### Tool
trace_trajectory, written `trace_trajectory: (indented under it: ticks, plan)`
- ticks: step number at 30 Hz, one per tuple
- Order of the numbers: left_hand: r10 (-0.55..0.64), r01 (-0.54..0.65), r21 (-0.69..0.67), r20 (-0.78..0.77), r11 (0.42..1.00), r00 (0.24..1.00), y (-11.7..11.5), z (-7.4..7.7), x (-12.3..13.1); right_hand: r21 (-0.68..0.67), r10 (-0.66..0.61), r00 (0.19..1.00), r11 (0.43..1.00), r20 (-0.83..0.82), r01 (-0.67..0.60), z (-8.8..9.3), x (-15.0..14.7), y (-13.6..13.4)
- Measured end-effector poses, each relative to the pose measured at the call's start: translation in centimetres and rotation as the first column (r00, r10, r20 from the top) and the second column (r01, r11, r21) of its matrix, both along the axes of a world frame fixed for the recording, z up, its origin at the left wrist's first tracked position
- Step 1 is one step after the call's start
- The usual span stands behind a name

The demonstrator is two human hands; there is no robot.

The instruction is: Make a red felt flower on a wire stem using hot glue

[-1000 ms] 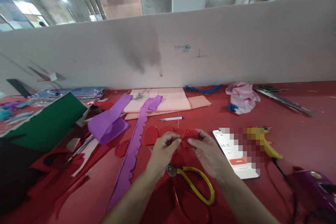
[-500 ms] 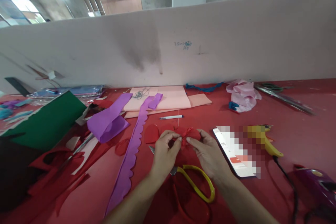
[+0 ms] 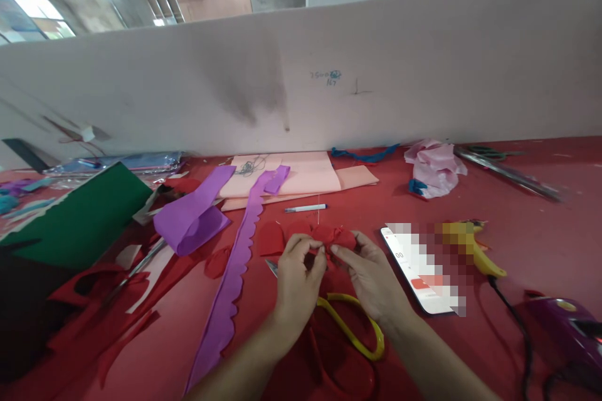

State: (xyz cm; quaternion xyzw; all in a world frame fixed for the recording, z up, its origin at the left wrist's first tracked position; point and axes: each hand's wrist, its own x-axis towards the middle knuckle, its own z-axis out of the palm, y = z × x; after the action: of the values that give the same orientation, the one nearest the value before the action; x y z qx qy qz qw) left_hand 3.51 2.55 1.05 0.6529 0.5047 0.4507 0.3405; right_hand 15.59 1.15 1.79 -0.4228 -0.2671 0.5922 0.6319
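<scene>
Between both hands is a gathered piece of red fabric [image 3: 342, 237], raised just over the red tabletop. My left hand [image 3: 301, 269] pinches its left side with thumb and forefinger. On the right, the fingers of my right hand [image 3: 369, 269] are closed on the same fabric. Part of the piece is hidden behind the fingers. Below the hands lie scissors [image 3: 360, 322] with one yellow and one red handle; my left hand covers part of the blades. A flat red cut piece with a rounded top [image 3: 271, 239] rests left of my left hand.
A scalloped purple strip [image 3: 237, 276] and a curled purple band [image 3: 188, 225] lie left. Beyond the hands are a pen [image 3: 305, 207] and pale pink sheets [image 3: 301, 172]. Right are a phone [image 3: 414, 269], a yellow glue gun [image 3: 480, 257] with cord and a purple device [image 3: 564, 326]. A white partition [image 3: 399, 62] stands behind.
The red fabric between my fingers has shifted slightly and looks more rounded on the right. Both hands keep their pinch, and the view has moved a little.
</scene>
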Motion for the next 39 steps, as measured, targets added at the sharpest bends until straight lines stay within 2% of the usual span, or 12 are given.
trace_trajectory:
  ticks: [5,11,16,20,26,32,36,39]
  plan:
    - [0.021,0.006,0.145,-0.186,0.989,0.982,-0.3,-0.2,-0.1,0.0,0.004,1.0,1.0,0.0,-0.004,-0.4,0.0,0.0]
    - [0.107,0.044,0.33,-0.426,0.943,0.898,-0.6,-0.9,-0.3,-0.012,-0.014,1.0,1.0,0.003,0.014,-0.5,0.0,0.1]
    - [0.118,0.099,0.394,-0.492,0.914,0.863,-1.0,-1.1,-0.2,-0.011,-0.045,0.999,0.999,0.03,0.046,-0.5,0.0,0.0]
    - [0.072,0.131,0.383,-0.472,0.914,0.878,-1.2,-1.2,-0.1,0.005,-0.062,0.996,0.998,0.062,0.062,-0.5,0.0,0.0]
    - [0.016,0.09,0.341,-0.296,0.936,0.955,-1.0,-0.7,0.1,-0.004,-0.104,0.985,0.994,0.138,0.106,-0.4,0.1,0.0]
    - [-0.013,0.013,0.11,0.003,0.994,1.0,-0.3,0.3,0.2,0.055,-0.092,0.976,0.995,0.198,0.082,-0.5,-0.3,-0.4]
    - [0.017,0.004,-0.094,0.227,0.996,0.974,0.3,0.7,0.1,0.095,-0.053,0.972,0.995,0.231,0.032,-0.7,-0.4,-0.6]
    - [0.052,0.078,-0.267,0.448,0.96,0.893,0.6,0.7,0.1,0.103,-0.033,0.966,0.995,0.256,0.006,-0.6,-0.3,-0.6]
